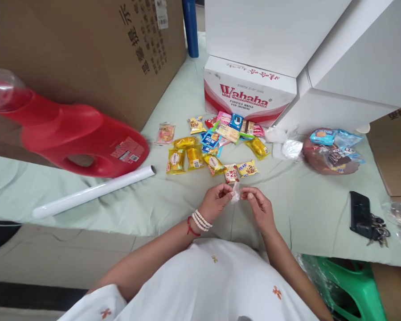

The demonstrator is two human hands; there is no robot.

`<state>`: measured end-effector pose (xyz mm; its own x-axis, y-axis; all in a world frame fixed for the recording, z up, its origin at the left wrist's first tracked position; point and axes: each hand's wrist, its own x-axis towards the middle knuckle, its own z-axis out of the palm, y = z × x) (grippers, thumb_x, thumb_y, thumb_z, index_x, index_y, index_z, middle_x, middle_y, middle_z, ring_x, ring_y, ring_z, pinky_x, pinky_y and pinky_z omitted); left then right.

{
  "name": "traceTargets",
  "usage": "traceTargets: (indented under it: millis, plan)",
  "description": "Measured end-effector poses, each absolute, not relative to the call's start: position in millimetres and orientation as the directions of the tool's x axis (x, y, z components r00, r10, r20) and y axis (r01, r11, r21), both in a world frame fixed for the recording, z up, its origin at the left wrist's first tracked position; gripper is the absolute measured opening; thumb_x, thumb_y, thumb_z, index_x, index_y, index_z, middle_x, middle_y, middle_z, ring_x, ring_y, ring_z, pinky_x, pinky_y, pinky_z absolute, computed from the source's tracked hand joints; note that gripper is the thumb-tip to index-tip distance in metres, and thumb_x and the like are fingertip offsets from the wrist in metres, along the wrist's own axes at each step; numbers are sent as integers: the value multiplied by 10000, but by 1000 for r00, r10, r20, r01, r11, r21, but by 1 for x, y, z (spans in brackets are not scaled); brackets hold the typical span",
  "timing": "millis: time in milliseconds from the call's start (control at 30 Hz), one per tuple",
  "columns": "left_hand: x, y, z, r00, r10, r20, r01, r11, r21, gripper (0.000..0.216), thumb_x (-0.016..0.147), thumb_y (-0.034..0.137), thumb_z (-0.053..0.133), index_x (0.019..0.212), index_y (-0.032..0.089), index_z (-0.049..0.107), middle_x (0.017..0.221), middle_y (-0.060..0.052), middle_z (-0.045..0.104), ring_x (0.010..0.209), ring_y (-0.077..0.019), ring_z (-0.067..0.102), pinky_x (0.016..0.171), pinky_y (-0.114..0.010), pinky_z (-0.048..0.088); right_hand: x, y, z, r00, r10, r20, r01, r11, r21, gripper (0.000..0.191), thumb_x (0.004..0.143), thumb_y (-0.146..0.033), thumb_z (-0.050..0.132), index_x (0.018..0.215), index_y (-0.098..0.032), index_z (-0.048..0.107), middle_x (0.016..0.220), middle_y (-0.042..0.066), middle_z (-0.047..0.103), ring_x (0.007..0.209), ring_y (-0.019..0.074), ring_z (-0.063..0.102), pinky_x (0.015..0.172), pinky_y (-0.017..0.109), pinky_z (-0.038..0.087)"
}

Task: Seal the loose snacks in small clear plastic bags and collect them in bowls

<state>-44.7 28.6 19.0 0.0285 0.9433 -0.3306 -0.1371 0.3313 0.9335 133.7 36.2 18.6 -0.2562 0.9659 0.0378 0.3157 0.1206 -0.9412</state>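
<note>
A small, crumpled piece of clear plastic wrap (235,194) is pinched between the thumb and fingers of my left hand (217,199). At its right edge are the closely bent fingertips of my right hand (260,207), which seem to grip that side. Just beyond my hands lie a red-and-cream snack packet (231,174) and a yellow cookie packet (247,168). Several yellow-wrapped cakes (176,161) are spread to the left. Behind them is a pile of mixed snack packets, with a pale green one (227,132) on top.
A white Wahaha carton (250,96) stands behind the snacks. At left are a red detergent bottle (87,138), a white tube (93,191) and a big cardboard box (87,53). Rightward sit a reddish-brown bowl (316,156) of packets, a white plastic bundle (292,148) and a black key case (360,211).
</note>
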Motion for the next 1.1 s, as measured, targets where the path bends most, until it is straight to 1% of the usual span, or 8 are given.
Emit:
traceTargets:
  millis: [133,267,367,533,633,767,933,1100]
  plan:
    - [-42,23,17,-39,972,-233,-3,233,973,279,787,435,737,804,160,694,759,-7,604,690,-126,511,664,-258,419,131,37,21,-300,954,2,294,94,-951,272,950,-490,637,906,-227,686,915,45,664,868,187,624,784,300,526]
    - [-46,20,16,54,945,-323,-131,328,936,379,766,519,766,783,156,659,714,10,601,665,-118,502,661,-256,422,133,38,13,-303,947,-104,169,-54,-984,313,947,-512,625,840,-218,631,807,17,613,752,166,569,718,280,494]
    - [-53,19,15,44,932,-361,-161,363,918,428,760,562,774,764,155,639,661,37,550,630,-99,449,633,-243,389,142,38,7,-265,948,-177,48,-170,-984,300,935,-502,648,846,-218,607,749,-10,581,684,146,532,684,267,473]
    - [-51,18,16,69,949,-308,-103,314,944,398,778,526,781,888,152,702,811,-13,651,745,-130,548,734,-265,449,147,37,11,-306,950,-68,90,-42,-995,203,947,-418,668,889,-224,687,909,28,638,849,170,589,789,287,480]
    - [-45,20,17,108,944,-312,-167,326,930,410,757,530,803,866,148,700,781,-17,657,729,-138,559,723,-271,456,143,35,17,-369,929,16,126,67,-990,157,960,-383,661,933,-241,724,950,43,650,906,182,601,832,301,478]
    - [-42,22,18,125,934,-335,-255,357,899,423,720,534,834,800,144,692,716,4,634,673,-119,522,683,-261,429,142,30,15,-319,948,-23,95,7,-995,173,948,-403,680,901,-242,722,923,38,642,869,178,586,789,293,465]
    - [-47,21,17,80,925,-372,-270,379,885,441,707,551,837,791,146,683,653,38,555,604,-85,412,590,-233,339,146,26,10,-229,947,-223,-151,-261,-953,238,892,-472,741,871,-239,698,806,2,609,725,140,535,711,268,453]
    - [-59,18,11,21,906,-423,-354,403,844,464,666,551,859,784,160,639,628,57,511,562,-68,372,543,-218,288,155,31,15,-86,934,-347,-403,-351,-845,263,811,-439,828,861,-241,663,794,-16,594,705,120,548,661,238,494]
